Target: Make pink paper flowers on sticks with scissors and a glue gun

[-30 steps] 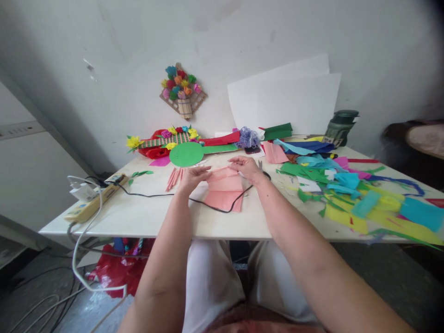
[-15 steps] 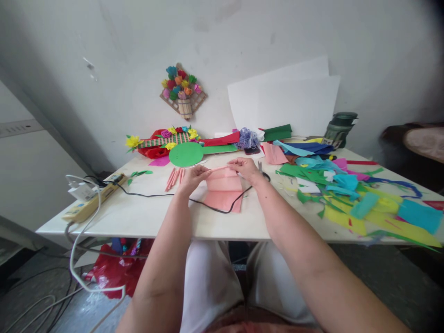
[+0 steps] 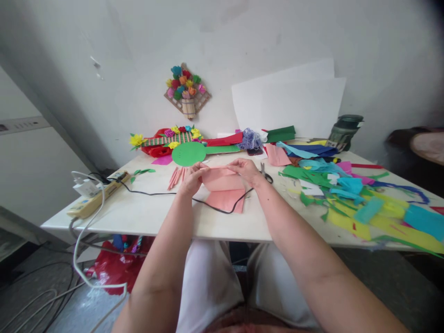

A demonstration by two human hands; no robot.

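Observation:
A sheet of pink crepe paper (image 3: pixel 225 200) lies creased in front of me, its far edge raised off the table. My left hand (image 3: pixel 194 178) pinches that edge at its left end, and my right hand (image 3: pixel 244 170) pinches it at the right end. Several thin pink paper rolls (image 3: pixel 176 177) rest just left of my left hand. A black cable (image 3: pixel 222 211) runs across the lower part of the sheet. To the right of my right hand lie scissors with black handles (image 3: pixel 267 176).
Colourful paper scraps (image 3: pixel 350 194) cover the table's right side. A green paper disc with a long handle (image 3: pixel 189 154), purple shredded strands (image 3: pixel 251 139) and a dark bottle (image 3: pixel 345 132) stand or lie at the back. A power strip (image 3: pixel 92 201) with cables occupies the left edge.
Both hands keep their pinch on the paper's far edge. The upper part of the sheet now bulges more between them. The view has shifted slightly.

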